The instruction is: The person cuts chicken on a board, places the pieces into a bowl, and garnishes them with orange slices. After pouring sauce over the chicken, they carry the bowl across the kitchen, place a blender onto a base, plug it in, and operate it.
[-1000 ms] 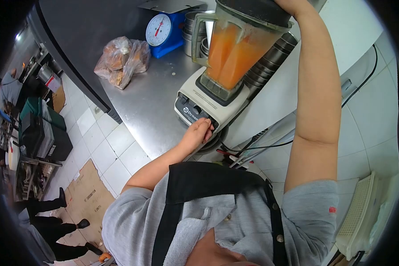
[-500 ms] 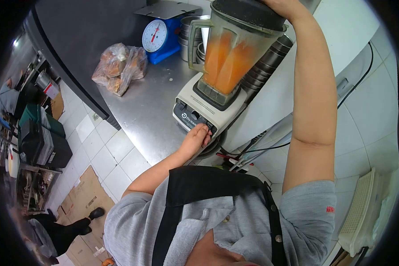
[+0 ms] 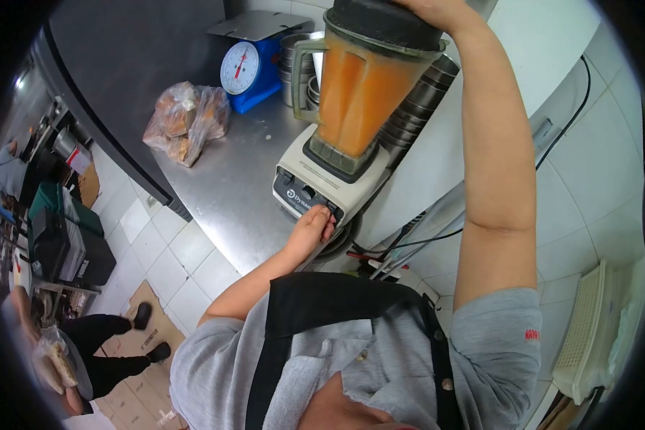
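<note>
A blender with a cream base (image 3: 337, 175) stands on the steel table, and its clear jug (image 3: 358, 79) holds orange contents. At the top edge, my right hand (image 3: 437, 13) rests on and holds the black lid (image 3: 383, 23); its fingers are partly cut off by the frame. My left hand (image 3: 314, 228) has its fingers closed at the right-hand switch of the front panel (image 3: 302, 193), and the fingertips partly cover that switch. The jug is seated upright on the base, its handle on the left.
On the steel table (image 3: 215, 193) are a plastic bag of bread-like pieces (image 3: 186, 118) and a blue scale (image 3: 254, 75). Metal containers (image 3: 416, 107) stand behind the blender. A black cable (image 3: 437, 239) runs rightward. Another person (image 3: 97, 351) holds a bag at lower left.
The orange contents reach higher in the jug and look more blended. Both my hands keep their places on the blender. The view has shifted slightly; the other person's legs and arms have moved.
</note>
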`<state>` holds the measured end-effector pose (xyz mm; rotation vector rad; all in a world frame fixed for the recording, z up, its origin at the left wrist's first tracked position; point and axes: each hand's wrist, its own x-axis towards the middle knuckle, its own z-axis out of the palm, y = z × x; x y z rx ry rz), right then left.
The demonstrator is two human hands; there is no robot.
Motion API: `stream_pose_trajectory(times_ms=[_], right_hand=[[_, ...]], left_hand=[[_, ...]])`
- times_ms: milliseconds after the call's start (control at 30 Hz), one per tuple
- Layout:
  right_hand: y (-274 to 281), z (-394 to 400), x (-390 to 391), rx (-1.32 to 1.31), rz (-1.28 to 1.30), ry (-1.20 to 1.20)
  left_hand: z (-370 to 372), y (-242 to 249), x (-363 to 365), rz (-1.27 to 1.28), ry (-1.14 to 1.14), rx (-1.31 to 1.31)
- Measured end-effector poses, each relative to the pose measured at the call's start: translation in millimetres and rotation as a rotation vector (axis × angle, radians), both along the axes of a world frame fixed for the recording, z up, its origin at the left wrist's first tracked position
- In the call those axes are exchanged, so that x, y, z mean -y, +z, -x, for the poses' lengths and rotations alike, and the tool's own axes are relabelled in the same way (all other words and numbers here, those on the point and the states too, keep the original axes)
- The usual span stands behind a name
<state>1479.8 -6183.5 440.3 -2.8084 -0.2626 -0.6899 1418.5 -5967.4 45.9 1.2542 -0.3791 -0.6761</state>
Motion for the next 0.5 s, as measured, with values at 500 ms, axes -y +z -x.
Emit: stream_pose_trajectory(times_ms=[500], right_hand=[[-3, -4, 2, -0.002, -0.044, 0.125]], left_hand=[[2, 9, -1, -0.011, 0.018, -0.016]])
